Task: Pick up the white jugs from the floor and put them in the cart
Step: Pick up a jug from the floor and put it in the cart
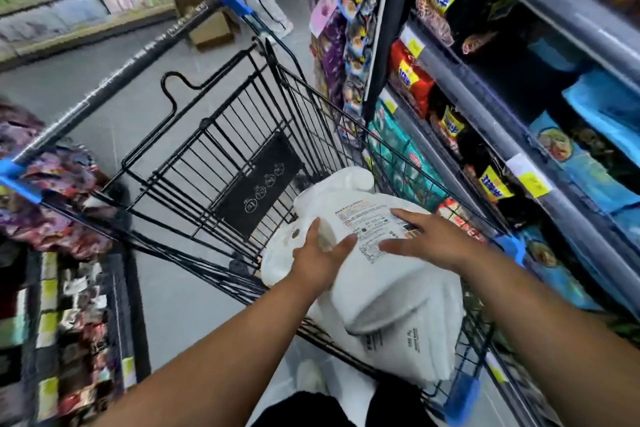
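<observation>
Left hand (322, 253) clasps smooth white jug (381, 288), right hand (433, 239) flat, grip released, in black wire cart (242, 135).

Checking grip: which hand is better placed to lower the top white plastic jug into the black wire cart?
Probably left: the left hand curls round the white plastic jug near its handle; the right hand lies flat on its label.

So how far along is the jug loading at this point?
Well under way. Done: several white jugs lie in the cart, including a far jug. In hand: the top jug rests on the pile, with the left hand gripping near its neck and the right hand flat on its label. Left: a white shape shows on the floor below, too unclear to call a jug.
</observation>
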The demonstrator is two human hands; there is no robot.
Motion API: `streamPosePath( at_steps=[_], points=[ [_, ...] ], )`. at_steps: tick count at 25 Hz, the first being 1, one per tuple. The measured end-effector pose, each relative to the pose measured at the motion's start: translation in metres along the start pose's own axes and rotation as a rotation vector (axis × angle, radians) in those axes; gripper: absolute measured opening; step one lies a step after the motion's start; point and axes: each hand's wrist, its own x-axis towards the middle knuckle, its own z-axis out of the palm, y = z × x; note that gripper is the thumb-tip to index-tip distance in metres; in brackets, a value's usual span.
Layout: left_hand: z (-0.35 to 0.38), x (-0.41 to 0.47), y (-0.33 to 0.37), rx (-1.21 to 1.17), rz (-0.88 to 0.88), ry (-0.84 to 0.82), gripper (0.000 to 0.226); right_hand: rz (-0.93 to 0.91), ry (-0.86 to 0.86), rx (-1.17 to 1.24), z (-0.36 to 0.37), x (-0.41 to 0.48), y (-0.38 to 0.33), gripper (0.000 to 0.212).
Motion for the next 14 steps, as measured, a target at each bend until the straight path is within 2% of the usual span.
streamPosePath(
  at_steps=[2, 4, 7, 10, 14],
  points=[
    [-0.003, 0.003, -0.004, 0.094, -0.018, 0.023, 0.094, -0.015, 0.008, 0.000, 0.004, 0.012, 0.001, 0.090],
    [-0.010, 0.004, -0.001, 0.192, 0.058, 0.001, 0.086, -0.024, 0.047, -0.026, 0.010, 0.017, -0.002, 0.089],
    [-0.017, 0.000, 0.001, 0.356, 0.215, -0.066, 0.084, -0.045, 0.135, -0.081, 0.024, 0.021, 0.004, 0.107],
    [-0.029, -0.007, 0.000, 0.534, 0.337, 0.014, 0.086, -0.075, 0.216, -0.073, 0.035, 0.003, 0.001, 0.089],
    [-0.053, -0.018, 0.013, 0.491, 0.510, 0.105, 0.086, -0.112, 0.339, -0.037, 0.037, -0.023, -0.002, 0.083]
  ],
)
